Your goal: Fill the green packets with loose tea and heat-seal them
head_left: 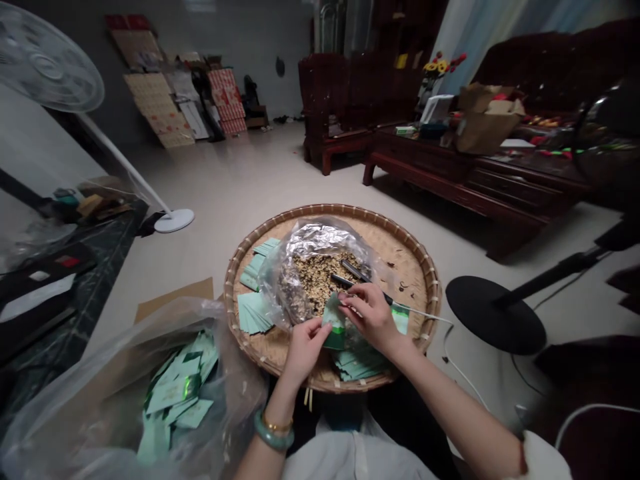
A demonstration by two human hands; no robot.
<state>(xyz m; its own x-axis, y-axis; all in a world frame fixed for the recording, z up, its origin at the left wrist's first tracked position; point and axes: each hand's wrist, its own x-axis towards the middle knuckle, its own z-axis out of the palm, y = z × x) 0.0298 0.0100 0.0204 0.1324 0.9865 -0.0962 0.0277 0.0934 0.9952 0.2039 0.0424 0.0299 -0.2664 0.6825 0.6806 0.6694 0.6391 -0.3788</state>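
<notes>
My left hand is closed on the lower left side of a small pale green packet. The fingers of my right hand are pinched at the packet's upper right edge. Beyond both hands lies an open clear plastic bag of loose tan and dark dried bits. A black two-armed, tong-like tool with a white cord rests over the bag, partly hidden behind my right hand. Stacks of green packets lie left of the bag, and more packets lie below my right hand.
Everything sits on a round woven bamboo tray. A large clear plastic bag of green packets stands at lower left. A white standing fan is far left. A black round stand base and a dark wooden table are right.
</notes>
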